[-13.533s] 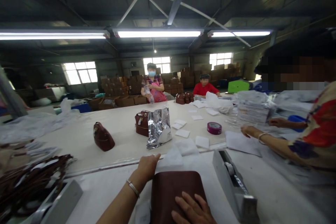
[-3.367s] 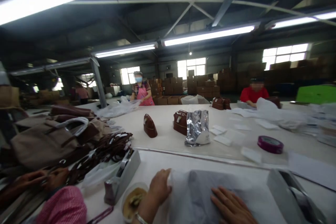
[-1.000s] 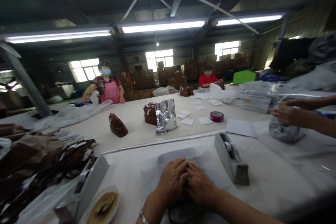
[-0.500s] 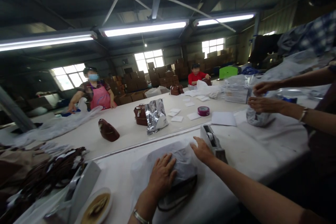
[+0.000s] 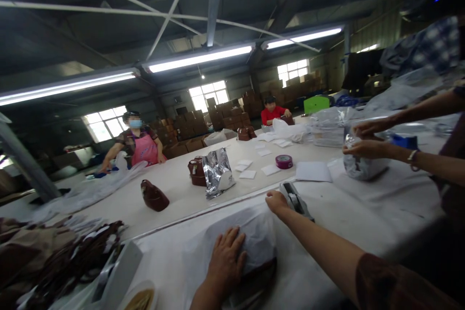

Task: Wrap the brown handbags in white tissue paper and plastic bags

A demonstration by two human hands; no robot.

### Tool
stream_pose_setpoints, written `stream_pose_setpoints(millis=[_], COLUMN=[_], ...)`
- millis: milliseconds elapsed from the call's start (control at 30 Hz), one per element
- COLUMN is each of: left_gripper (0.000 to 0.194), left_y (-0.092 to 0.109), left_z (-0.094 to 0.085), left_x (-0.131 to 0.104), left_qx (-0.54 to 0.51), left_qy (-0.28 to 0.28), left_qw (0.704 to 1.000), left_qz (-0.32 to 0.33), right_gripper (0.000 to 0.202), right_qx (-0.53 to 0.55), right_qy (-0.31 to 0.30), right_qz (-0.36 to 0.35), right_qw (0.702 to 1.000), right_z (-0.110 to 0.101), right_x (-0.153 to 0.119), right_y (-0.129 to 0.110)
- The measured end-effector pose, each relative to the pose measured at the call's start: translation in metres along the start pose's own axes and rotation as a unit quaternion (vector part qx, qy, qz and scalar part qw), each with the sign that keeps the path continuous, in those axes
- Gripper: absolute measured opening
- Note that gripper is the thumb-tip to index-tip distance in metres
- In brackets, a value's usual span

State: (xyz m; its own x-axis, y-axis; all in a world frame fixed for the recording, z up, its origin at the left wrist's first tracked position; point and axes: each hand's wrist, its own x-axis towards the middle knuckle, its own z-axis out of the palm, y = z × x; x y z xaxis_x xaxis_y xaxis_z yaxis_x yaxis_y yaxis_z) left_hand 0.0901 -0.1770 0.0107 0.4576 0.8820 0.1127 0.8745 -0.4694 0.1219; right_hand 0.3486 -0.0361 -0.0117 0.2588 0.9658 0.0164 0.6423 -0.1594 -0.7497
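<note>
My left hand lies with fingers spread on a white sheet of thin wrapping. Under the wrapping's near edge shows a dark brown bag, most of it covered. Just beyond, my right hand is closed at the left side of a grey tape dispenser. Its fingers curl inward, and whatever they pinch is hidden.
A brown handbag, a silver foil bag and a purple tape roll stand across the table. At right, a co-worker's hands work on a clear-wrapped item. A bowl and dark straps are at left.
My right hand has gone from stretched fingers to a closed grip beside the dispenser. The left hand stays on the wrapping. The whole view has shifted, with the table sitting lower.
</note>
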Motion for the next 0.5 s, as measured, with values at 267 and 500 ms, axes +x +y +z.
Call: stream_pose_setpoints(millis=[267,500], left_gripper=[0.051,0.107], left_y=[0.003,0.003], left_z=[-0.004,-0.021], left_x=[0.000,-0.004], left_qx=[-0.011,-0.028], left_qy=[-0.015,-0.078], left_qw=[1.000,0.996], left_qz=[-0.008,0.035], right_gripper=[0.023,0.027], right_qx=[-0.020,0.018], right_qy=[0.061,-0.011], right_qz=[-0.146,-0.461], right_qw=[0.987,0.887], right_z=[-0.020,-0.011], right_x=[-0.035,-0.182], right_y=[-0.005,0.020])
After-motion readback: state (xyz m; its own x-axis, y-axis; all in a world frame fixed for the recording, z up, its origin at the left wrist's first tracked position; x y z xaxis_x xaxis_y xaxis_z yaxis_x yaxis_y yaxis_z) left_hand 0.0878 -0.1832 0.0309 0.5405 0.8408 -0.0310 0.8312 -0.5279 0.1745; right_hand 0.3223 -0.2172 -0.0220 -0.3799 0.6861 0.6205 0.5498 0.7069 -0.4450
